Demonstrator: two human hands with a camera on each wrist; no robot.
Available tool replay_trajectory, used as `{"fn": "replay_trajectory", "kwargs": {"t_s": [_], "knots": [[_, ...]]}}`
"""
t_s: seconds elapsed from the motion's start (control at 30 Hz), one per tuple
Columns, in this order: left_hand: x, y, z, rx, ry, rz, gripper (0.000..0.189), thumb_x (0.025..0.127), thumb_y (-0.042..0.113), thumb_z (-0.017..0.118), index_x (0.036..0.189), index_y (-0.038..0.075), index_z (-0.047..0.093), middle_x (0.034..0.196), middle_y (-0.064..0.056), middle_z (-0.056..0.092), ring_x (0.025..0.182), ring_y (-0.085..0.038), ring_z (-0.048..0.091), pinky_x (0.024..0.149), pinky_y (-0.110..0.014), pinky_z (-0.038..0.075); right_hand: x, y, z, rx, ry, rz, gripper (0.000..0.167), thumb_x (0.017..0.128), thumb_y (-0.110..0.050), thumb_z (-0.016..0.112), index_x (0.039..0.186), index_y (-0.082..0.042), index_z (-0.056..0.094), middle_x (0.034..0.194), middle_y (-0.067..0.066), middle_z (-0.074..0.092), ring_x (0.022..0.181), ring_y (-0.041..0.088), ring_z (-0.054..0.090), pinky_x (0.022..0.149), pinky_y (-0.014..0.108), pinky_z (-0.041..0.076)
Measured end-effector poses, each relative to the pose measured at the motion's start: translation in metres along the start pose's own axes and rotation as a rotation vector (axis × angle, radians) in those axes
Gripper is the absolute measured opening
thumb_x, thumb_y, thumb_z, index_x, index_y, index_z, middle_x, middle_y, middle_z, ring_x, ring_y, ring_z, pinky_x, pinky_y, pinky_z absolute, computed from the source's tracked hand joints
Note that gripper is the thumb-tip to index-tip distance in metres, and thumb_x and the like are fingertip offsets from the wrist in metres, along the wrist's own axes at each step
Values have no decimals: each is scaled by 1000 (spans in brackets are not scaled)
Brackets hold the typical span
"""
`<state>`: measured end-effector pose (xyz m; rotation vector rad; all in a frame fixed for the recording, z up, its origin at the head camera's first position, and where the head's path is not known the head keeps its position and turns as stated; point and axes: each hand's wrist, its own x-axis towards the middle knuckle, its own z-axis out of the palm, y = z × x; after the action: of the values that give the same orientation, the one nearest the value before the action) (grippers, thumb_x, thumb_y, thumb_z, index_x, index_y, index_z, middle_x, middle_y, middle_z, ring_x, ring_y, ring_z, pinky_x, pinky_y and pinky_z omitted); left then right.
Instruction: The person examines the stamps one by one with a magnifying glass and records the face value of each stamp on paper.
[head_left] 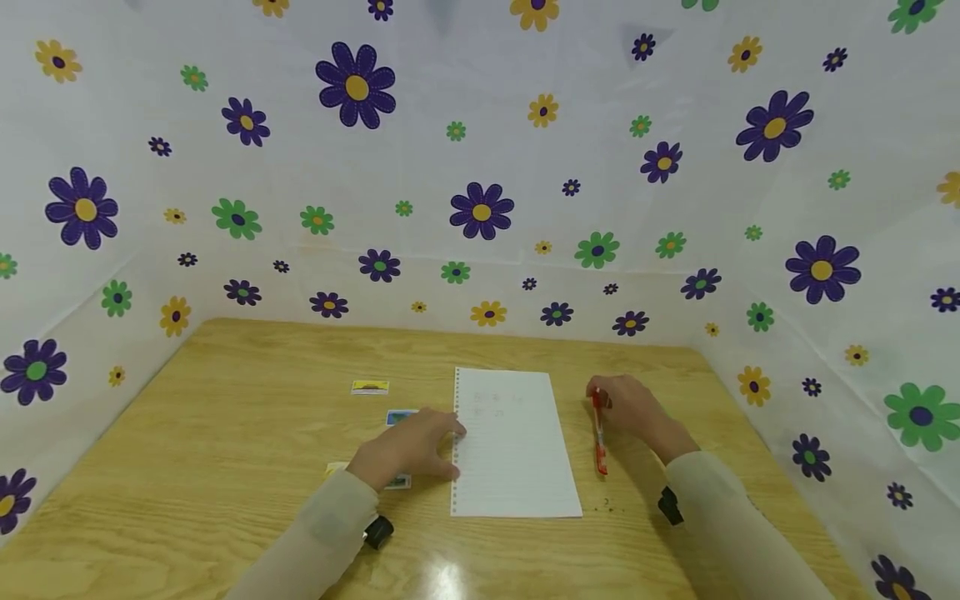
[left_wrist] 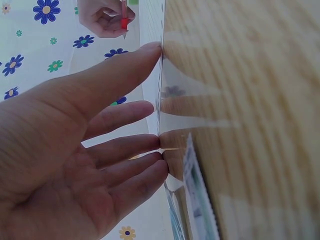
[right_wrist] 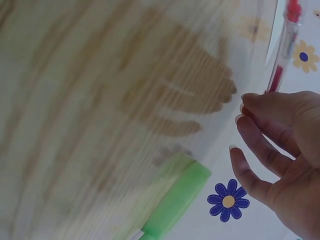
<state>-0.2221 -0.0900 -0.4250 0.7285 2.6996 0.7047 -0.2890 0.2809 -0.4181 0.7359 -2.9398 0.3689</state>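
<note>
A lined sheet of paper [head_left: 513, 450] with punched holes along its left edge lies on the table, with faint marks near its top. My left hand [head_left: 408, 446] rests at that left edge, its fingers spread and fairly straight. In the left wrist view the thumb [left_wrist: 135, 60] and fingertips meet the table beside the paper's edge. To the right of the sheet, my right hand [head_left: 633, 408] pinches a red pen [head_left: 599, 437] with a clear barrel between thumb and forefinger. The pen's other end points toward the table's front. In the right wrist view the remaining fingers curve loosely.
Small picture cards lie left of the paper: a yellow one [head_left: 370, 387], a blue one [head_left: 400, 417] and others partly behind my left arm. A green object [right_wrist: 177, 200] lies near my right hand. Dark crumbs [head_left: 609, 507] dot the wooden table. Flower-patterned sheeting [head_left: 420, 167] encloses it.
</note>
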Motion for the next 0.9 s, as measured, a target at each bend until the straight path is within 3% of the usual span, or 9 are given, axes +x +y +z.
{"fn": "replay_trajectory", "kwargs": {"t_s": [0.63,0.9], "knots": [[1,2,-1,2,-25,3,57,87,27,84,138,9,64,149,-11,59,140,-33,53,115,-49,46,1,-2,1,-93,-87,48,25,86,9,64,97,-11,76,89,9,72,79,23,63,77,44,59],[1,3,-1,5,-30,-18,57,87,26,85,137,10,64,148,-11,59,141,-34,53,115,-49,45,-2,-2,-1,-107,-88,12,25,85,8,62,96,-11,75,88,8,70,78,23,62,76,44,58]]}}
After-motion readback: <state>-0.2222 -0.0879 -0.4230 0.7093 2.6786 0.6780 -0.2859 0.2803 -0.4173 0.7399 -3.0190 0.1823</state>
